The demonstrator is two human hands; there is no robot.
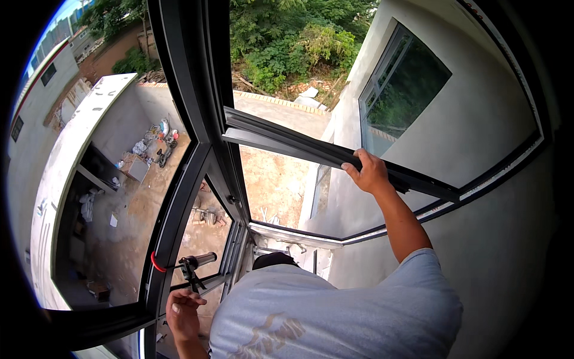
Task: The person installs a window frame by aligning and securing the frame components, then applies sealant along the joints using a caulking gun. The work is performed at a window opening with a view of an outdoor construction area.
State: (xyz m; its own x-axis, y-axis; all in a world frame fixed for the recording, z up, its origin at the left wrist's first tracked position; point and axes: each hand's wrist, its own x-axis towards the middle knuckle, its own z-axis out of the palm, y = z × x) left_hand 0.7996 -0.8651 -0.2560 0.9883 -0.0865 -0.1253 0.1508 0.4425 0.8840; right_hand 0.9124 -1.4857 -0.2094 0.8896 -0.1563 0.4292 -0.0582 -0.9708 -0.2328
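Observation:
Neither of my hands is in view. Another person in a light grey T-shirt point(335, 311) and a black cap point(272, 260) leans out through a dark-framed window below me. One of their hands point(368, 170) grips the top edge of the open window sash point(299, 146). Their other hand point(182, 311) holds the handle of a caulking gun point(194, 266) with a red hook. The gun rests against the window's lower frame point(170, 239).
The dark central window post point(197, 90) runs from the top down to the sill. A grey rendered wall point(478, 119) with another window point(400, 90) stands at right. Far below lie a dirt yard point(269, 179), scattered debris point(152, 149) and green bushes point(287, 42).

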